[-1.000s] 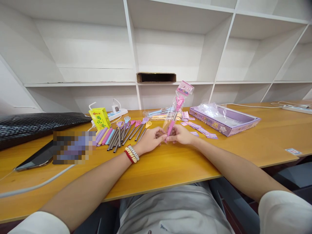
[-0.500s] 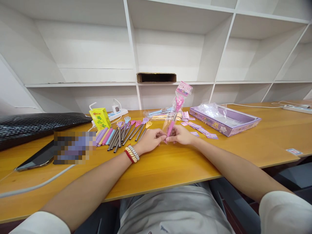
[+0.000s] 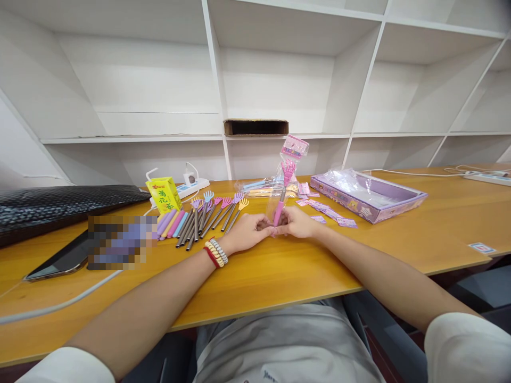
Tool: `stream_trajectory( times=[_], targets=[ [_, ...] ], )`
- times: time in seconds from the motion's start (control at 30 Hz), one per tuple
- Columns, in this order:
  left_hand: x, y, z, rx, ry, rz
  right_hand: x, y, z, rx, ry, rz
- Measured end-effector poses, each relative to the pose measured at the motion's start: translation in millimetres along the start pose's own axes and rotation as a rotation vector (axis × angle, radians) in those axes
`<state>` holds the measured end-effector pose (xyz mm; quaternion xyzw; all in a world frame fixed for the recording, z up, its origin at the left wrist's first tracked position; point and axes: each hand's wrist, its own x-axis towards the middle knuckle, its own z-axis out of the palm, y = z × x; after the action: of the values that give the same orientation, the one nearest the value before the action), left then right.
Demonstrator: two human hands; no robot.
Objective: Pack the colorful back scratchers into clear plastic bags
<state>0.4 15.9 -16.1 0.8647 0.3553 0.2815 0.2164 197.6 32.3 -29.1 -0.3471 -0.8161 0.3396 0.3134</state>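
A pink back scratcher (image 3: 287,173) with a metal shaft stands nearly upright inside a clear plastic bag topped by a pink printed card (image 3: 295,146). My left hand (image 3: 252,230) pinches the bag's lower end from the left. From the right, my right hand (image 3: 296,222) closes around the bottom of the pink handle and the bag. Left of my hands lie several metal rods with coloured claw heads (image 3: 208,196). Beside them is a row of coloured handles (image 3: 171,223).
Behind my hands are bagged scratchers (image 3: 259,186) and scattered purple cards (image 3: 331,213). A purple tray (image 3: 375,215) holding clear bags stands to the right. At left are a yellow drink carton (image 3: 164,194), a power strip (image 3: 195,186), a tablet (image 3: 59,255) and a cable.
The bagged back scratcher has tipped slightly to the left and stands more upright. Both hands keep their grip near the same spot.
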Motion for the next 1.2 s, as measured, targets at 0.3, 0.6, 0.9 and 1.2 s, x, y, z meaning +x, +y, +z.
stream_trajectory(
  times=[0.3,0.6,0.9,1.2],
  targets=[
    [-0.3,3.4,-1.7,0.123,-0.007,0.018,-1.4,-2.6,-0.2,-0.075,0.007,-0.037],
    [-0.5,5.5,-2.9,0.180,-0.042,0.037,-1.9,-7.0,-0.3,-0.064,-0.011,-0.025],
    [-1.1,6.1,-3.3,0.224,-0.094,0.043,-2.0,-5.4,-1.8,-0.067,-0.033,-0.015],
    [-0.9,6.7,-3.8,0.239,-0.104,0.040,-1.1,-2.5,-1.7,-0.153,0.004,-0.038]
  ],
)
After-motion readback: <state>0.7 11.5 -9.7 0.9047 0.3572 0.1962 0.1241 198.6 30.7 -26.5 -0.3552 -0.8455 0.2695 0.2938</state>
